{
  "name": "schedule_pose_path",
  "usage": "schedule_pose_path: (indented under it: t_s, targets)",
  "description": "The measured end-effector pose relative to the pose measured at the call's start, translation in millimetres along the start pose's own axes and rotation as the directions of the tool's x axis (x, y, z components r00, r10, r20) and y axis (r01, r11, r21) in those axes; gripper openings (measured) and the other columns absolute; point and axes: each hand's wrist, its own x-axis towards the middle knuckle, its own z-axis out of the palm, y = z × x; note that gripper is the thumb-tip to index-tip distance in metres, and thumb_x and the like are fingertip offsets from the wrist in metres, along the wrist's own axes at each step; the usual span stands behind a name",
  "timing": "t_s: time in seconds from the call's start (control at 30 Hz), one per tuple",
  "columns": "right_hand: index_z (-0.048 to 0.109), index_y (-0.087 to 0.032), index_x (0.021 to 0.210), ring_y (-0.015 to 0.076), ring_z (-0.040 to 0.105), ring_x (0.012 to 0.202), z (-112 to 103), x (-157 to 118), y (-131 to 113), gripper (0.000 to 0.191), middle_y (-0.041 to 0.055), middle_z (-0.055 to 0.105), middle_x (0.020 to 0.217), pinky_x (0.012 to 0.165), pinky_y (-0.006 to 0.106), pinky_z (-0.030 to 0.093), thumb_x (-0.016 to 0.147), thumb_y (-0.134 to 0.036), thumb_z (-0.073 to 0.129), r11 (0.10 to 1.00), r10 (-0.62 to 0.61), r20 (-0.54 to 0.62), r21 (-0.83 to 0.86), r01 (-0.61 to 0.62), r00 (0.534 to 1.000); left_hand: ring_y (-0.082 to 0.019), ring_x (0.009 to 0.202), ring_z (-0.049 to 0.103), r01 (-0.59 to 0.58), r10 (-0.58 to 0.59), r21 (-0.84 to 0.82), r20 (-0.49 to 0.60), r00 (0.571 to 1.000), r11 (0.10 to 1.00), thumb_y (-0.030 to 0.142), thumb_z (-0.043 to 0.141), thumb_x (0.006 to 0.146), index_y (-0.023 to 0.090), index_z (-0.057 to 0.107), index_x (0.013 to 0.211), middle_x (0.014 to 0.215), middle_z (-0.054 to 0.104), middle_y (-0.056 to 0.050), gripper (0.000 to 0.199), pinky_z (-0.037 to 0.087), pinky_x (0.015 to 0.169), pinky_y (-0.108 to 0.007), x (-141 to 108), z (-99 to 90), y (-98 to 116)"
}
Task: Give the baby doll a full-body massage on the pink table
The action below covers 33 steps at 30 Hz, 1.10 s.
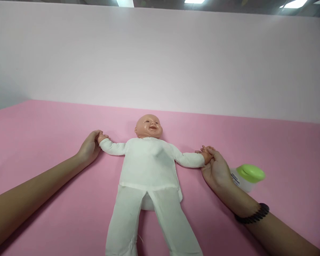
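White-suited baby doll [148, 167] | face-up | left hand [89, 147], right hand [216, 170] clasp its hands

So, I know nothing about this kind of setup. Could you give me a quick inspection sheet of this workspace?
Surface: smooth pink surface under everything.
Job's things: baby doll lying on its back in white cloth clothes, arms spread.
Clutter: clear container with a green lid, labelled, just beyond the right hand.
Hands: left hand and right hand each hold one of the doll's hands; dark beaded bracelet on the right wrist.
Cables: nothing seen.
Surroundings: pale wall behind the surface; ceiling lights above.
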Motion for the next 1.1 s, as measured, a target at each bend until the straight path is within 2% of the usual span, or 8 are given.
schedule_pose_path:
  t_s: [0.1, 0.27, 0.43, 0.57, 0.73, 0.93, 1.1]
  targets:
    - [0.057, -0.019, 0.082, 0.0104, 0.061, 0.071, 4.4, -4.1, -2.6, 0.007, -0.0015, 0.062, 0.085, 0.065, 0.02, 0.056, 0.084, -0.013, 0.059, 0.998, 0.056, -0.018, -0.008, -0.057, 0.998, -0.019, 0.075, 0.062, -0.003, 0.003, -0.007, -0.019, 1.0, 1.0, 0.028, 0.059, 0.075, 0.02, 0.054, 0.07, 0.076, 0.064, -0.004, 0.011, 0.055, 0.069, -0.03, 0.9, 0.1, -0.2]
    - [0.055, -0.019, 0.081, 0.0094, 0.06, 0.067, 9.4, -7.9, -5.0, 0.012, -0.0018, 0.062, 0.084, 0.061, 0.019, 0.054, 0.088, -0.011, 0.05, 0.997, 0.073, -0.051, 0.004, -0.073, 0.996, -0.019, 0.072, 0.062, -0.007, 0.007, -0.011, -0.033, 0.999, 1.0, 0.028, 0.06, 0.075, 0.02, 0.051, 0.068, 0.075, 0.063, -0.003, 0.014, 0.055, 0.068, -0.03, 0.7, 0.8, -0.7]
    - [0.055, -0.019, 0.083, 0.0104, 0.062, 0.07, 5.0, -1.9, -1.9, 0.007, -0.0002, 0.062, 0.087, 0.066, 0.021, 0.055, 0.088, -0.015, 0.051, 0.999, 0.05, -0.061, -0.011, -0.051, 0.997, -0.02, 0.079, 0.064, -0.007, 0.002, -0.073, -0.062, 0.998, 0.997, 0.027, 0.057, 0.077, 0.019, 0.055, 0.077, 0.08, 0.064, -0.004, 0.008, 0.056, 0.074, -0.031, 0.1, -0.8, -2.3]
    - [0.056, -0.02, 0.086, 0.0119, 0.062, 0.073, -0.2, 3.7, 0.3, 0.002, 0.0006, 0.064, 0.088, 0.071, 0.024, 0.057, 0.086, -0.021, 0.057, 0.999, 0.039, -0.04, -0.017, -0.04, 0.998, -0.022, 0.083, 0.065, -0.014, 0.009, -0.125, -0.039, 0.999, 0.992, 0.025, 0.053, 0.077, 0.019, 0.055, 0.085, 0.083, 0.064, -0.006, 0.01, 0.056, 0.078, -0.034, 1.7, -4.6, -4.1]
    - [0.056, -0.02, 0.084, 0.013, 0.062, 0.073, 2.2, -0.2, -2.1, 0.003, 0.001, 0.063, 0.087, 0.072, 0.026, 0.058, 0.084, -0.017, 0.056, 0.999, 0.047, -0.045, -0.016, -0.048, 0.998, -0.023, 0.085, 0.065, -0.021, 0.019, -0.105, -0.022, 1.0, 0.994, 0.023, 0.053, 0.074, 0.019, 0.053, 0.083, 0.083, 0.064, -0.005, 0.01, 0.056, 0.08, -0.035, 1.0, -5.7, -4.3]
    - [0.057, -0.018, 0.08, 0.0114, 0.062, 0.072, 9.0, -8.5, -6.0, 0.017, 0.0021, 0.063, 0.084, 0.065, 0.021, 0.055, 0.085, -0.008, 0.044, 0.997, 0.081, -0.077, -0.009, -0.082, 0.994, -0.022, 0.085, 0.064, -0.019, 0.017, -0.053, -0.044, 0.999, 0.998, 0.026, 0.06, 0.075, 0.019, 0.057, 0.08, 0.082, 0.064, -0.004, 0.009, 0.056, 0.075, -0.032, -1.9, -0.4, -1.6]
    - [0.057, -0.019, 0.082, 0.0119, 0.062, 0.074, 3.2, -2.9, -2.4, 0.006, 0.0008, 0.063, 0.087, 0.069, 0.023, 0.057, 0.082, -0.013, 0.057, 0.999, 0.043, -0.035, -0.02, -0.044, 0.998, -0.021, 0.083, 0.064, -0.025, 0.025, -0.011, -0.014, 1.0, 1.0, 0.028, 0.06, 0.077, 0.018, 0.06, 0.078, 0.081, 0.065, -0.005, 0.01, 0.056, 0.074, -0.031, 0.9, -1.6, -2.9]
